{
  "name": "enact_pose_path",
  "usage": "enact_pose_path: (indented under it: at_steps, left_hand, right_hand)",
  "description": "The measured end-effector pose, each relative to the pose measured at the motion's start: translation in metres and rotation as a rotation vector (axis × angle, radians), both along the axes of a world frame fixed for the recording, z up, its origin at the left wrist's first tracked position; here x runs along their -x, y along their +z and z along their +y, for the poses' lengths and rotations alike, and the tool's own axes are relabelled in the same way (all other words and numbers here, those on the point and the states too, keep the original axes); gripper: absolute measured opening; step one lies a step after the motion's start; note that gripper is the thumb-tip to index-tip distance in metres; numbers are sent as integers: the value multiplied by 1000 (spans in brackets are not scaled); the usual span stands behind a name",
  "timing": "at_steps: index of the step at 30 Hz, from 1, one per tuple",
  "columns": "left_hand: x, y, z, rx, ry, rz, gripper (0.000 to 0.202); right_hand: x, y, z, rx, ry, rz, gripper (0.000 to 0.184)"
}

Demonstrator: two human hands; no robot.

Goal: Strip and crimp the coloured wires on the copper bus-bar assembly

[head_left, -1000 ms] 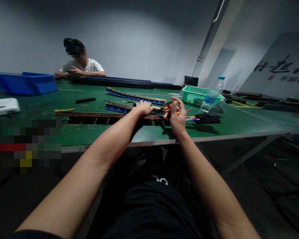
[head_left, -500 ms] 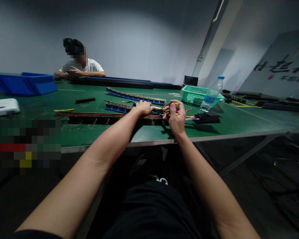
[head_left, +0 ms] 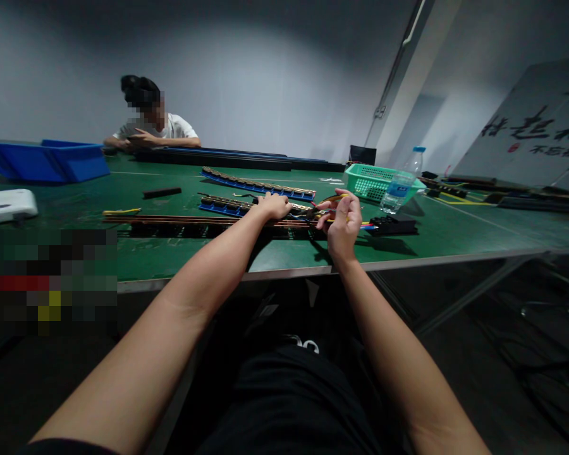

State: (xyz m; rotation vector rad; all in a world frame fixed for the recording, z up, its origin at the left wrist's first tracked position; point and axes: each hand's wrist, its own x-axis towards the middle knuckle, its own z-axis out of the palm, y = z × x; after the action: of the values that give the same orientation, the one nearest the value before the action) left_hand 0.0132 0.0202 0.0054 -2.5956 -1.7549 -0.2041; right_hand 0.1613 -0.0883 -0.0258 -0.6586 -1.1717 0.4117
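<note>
A long dark rail with copper-coloured strips (head_left: 184, 220) lies along the near side of the table. My left hand (head_left: 274, 206) is closed over its right part, pressing it down; the fingertips are partly hidden. Just to the right, my right hand (head_left: 344, 221) pinches a bundle of coloured wires, raised slightly above the rail's end. Yellow, red and blue wires (head_left: 368, 225) run from there to a black ribbed block (head_left: 392, 225). Behind my left hand lies a blue-based strip with metal contacts (head_left: 218, 203), and a similar strip (head_left: 256, 183) is farther back.
A green basket (head_left: 367, 182) and a water bottle (head_left: 399, 186) stand to the right. At left are a blue bin (head_left: 71, 161), a white device (head_left: 7, 205) and a short black bar (head_left: 162, 192). Across the table sits a person (head_left: 159, 129) beside long dark rails (head_left: 237, 157).
My right hand has shifted slightly right, pulling the wires with it. My left hand stays in place on the rail.
</note>
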Motion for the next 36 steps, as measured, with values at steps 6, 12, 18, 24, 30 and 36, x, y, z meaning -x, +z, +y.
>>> enact_pose_path:
  at_steps: [6,12,18,24,30,36]
  left_hand:
    - [-1,2,-4,12,17,-2,55]
    - [-1,3,-1,28,16,8,51]
    - [-2,2,1,18,20,13,52]
    - [0,4,-7,17,22,2,56]
    - [0,2,-4,5,3,4,54]
    - [-1,3,-2,7,7,6,54]
  right_hand:
    - [2,-5,4,36,120,-217,37]
    - [8,-10,-6,-4,138,-674,27]
    - [11,-10,-9,-55,70,-829,19]
    - [-4,-7,-9,-32,-35,-414,28]
    - [-17,-8,-15,-7,-24,-145,30]
    - [-45,-8,-25,-140,-247,-69,33]
